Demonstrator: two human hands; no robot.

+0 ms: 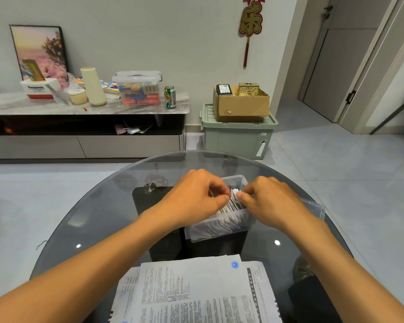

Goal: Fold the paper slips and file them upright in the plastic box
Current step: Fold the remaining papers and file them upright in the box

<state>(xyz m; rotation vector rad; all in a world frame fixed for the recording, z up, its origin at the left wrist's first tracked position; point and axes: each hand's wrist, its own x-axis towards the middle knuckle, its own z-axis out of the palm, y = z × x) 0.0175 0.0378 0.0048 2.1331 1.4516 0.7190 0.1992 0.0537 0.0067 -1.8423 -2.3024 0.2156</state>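
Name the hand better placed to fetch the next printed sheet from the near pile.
Right, probably, narrowly: the left hand pinches the filed white slips, while the right hand only touches them.

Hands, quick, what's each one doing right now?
Left hand: fingers curled, pinching the slips in the box.
Right hand: also pinching the slips.

— What stands along the wall?
— A low cabinet (86, 108) carrying a framed picture (39, 51), a cream bottle (93, 86), a lidded clear container (137, 88) and a drink can (170, 97).
— And beside it?
— A green storage bin (237, 138) with a cardboard box (241, 104) on its lid. A red and gold ornament (251, 22) hangs above.
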